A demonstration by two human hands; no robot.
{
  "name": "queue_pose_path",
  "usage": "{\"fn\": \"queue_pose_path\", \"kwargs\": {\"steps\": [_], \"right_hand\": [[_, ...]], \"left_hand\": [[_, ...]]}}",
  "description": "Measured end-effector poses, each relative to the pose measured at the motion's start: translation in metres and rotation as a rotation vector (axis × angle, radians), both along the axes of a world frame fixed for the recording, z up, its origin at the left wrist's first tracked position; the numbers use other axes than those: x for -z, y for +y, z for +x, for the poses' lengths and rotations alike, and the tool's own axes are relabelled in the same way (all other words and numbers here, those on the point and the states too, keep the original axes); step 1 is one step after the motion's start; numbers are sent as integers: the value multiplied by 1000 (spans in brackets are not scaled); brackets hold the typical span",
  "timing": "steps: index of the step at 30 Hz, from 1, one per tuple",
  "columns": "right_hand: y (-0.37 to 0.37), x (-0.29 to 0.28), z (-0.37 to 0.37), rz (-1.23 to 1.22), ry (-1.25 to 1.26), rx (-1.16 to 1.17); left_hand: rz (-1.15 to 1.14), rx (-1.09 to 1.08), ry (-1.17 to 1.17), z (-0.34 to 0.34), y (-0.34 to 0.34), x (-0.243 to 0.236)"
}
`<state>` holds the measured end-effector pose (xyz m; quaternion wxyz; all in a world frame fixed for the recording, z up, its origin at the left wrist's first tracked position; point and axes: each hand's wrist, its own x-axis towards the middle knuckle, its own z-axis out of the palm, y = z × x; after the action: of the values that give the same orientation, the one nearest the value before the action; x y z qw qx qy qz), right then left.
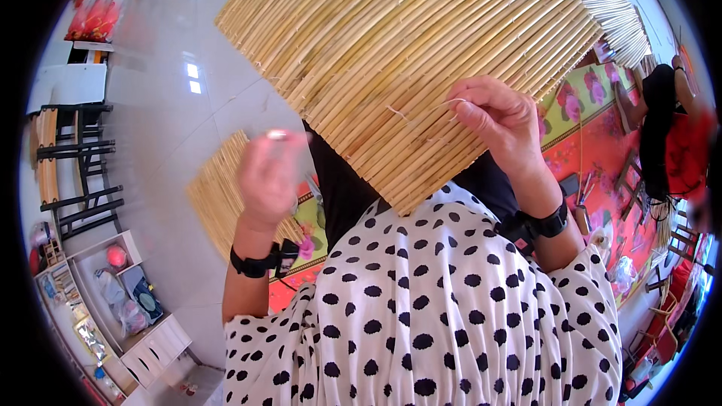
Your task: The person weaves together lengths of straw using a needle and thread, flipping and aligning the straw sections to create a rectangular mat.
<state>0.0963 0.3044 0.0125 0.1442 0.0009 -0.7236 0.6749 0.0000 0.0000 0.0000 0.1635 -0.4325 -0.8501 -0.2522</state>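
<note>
Right hand (502, 124): thumb and forefinger pinched together on a pale thread (444, 104), other fingers curled in, held over the right part of a tan stalk mat (406, 53). Left hand (268, 180): raised just off the mat's left edge, fingers bent, badly blurred; cannot tell whether it grips anything.

The mat lies slantwise over the person's dark trousers (338, 180), near corner against the polka-dot shirt (421, 301), far edge running out of view. Its left corner juts out over grey floor (162, 143), which stretches across to folding stools (49, 154) at the far left. A smaller stalk mat (214, 195) sits low behind the left hand. To the right, red flowered sheeting (560, 162) reaches toward another person (688, 150).
</note>
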Motion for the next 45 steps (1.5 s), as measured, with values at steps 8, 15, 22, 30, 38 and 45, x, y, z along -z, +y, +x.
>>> {"fn": "queue_pose_path", "kwargs": {"steps": [8,15,22,30,38,45], "right_hand": [[-6,-2,1,-42,-84,34],[1,12,7,-20,-89,52],[7,18,4,-197,-122,40],[13,17,4,-80,-77,25],[14,15,3,-127,-48,-33],[17,15,4,-167,-49,-62]], "left_hand": [[-260,458,142,30,93,-9],[-287,447,274,35,96,5],[-208,318,301,40,105,25],[47,491,-269,15,86,11],[178,181,-285,6,108,0],[66,165,-349,3,114,3]]}}
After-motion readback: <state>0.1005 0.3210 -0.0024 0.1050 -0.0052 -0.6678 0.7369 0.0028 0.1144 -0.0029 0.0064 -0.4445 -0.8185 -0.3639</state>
